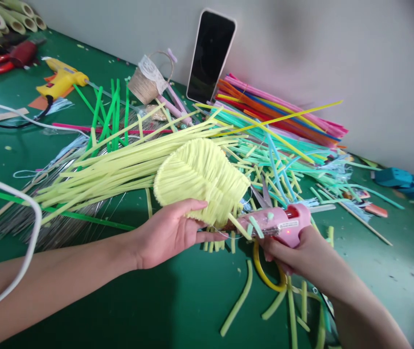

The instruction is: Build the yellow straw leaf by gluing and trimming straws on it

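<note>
My left hand (172,230) is closed on a pale yellow-green leaf shape (199,179) built from rows of pipe cleaners, thumb on its face and fingers beneath. In my right hand (297,252) is a pink hot glue gun (296,225) with a small red light. Its nozzle points left at the leaf's lower right edge; whether they touch, I cannot tell. Short bits of pipe cleaner cling to the gun's front. Behind the leaf lies a bundle of long yellow-green pipe cleaners (112,167). Scissors with yellow handles (265,276) lie partly under the gun.
A black-screened phone (211,55) leans on the wall. Nearby are colourful pipe cleaners (283,111), a twine-wrapped basket (147,82) and a yellow glue gun (59,80). Pliers (14,58) lie far left. A white cable (34,242) loops across the left side. Cut pieces (238,300) litter the front.
</note>
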`<state>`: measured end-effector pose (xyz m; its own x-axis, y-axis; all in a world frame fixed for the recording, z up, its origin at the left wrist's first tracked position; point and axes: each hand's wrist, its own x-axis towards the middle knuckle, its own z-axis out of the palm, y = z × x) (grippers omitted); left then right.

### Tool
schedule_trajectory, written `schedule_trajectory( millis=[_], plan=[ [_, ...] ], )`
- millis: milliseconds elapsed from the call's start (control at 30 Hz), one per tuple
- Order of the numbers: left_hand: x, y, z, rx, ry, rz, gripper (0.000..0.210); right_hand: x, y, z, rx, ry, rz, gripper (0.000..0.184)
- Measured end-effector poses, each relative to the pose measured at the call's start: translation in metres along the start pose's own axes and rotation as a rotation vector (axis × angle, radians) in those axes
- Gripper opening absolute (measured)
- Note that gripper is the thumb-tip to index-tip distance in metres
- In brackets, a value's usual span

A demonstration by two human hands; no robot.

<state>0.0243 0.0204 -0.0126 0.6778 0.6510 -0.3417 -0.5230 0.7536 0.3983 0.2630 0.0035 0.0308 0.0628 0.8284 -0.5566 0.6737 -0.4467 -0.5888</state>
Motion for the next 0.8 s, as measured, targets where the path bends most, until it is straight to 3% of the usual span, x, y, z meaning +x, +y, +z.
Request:
schedule_trajectory(
  millis=[200, 333, 667, 800],
  plan=[
    [-0.002, 0.000, 0.000, 0.011, 0.007, 0.003, 0.040, 0.001, 0.000, -0.003, 0.027, -0.053, 0.049, 0.017],
    [-0.001, 0.001, 0.001, 0.004, 0.000, 0.012, 0.039, 0.000, -0.001, -0.002, 0.016, -0.023, 0.054, 0.018],
    [0.000, 0.001, 0.002, -0.017, 0.017, 0.025, 0.035, -0.017, 0.009, -0.020, -0.213, 0.185, -0.168, 0.019],
    [0.000, 0.000, 0.002, -0.015, 0.027, 0.011, 0.036, -0.027, 0.005, -0.018, -0.303, 0.190, -0.181, 0.020]
  ],
)
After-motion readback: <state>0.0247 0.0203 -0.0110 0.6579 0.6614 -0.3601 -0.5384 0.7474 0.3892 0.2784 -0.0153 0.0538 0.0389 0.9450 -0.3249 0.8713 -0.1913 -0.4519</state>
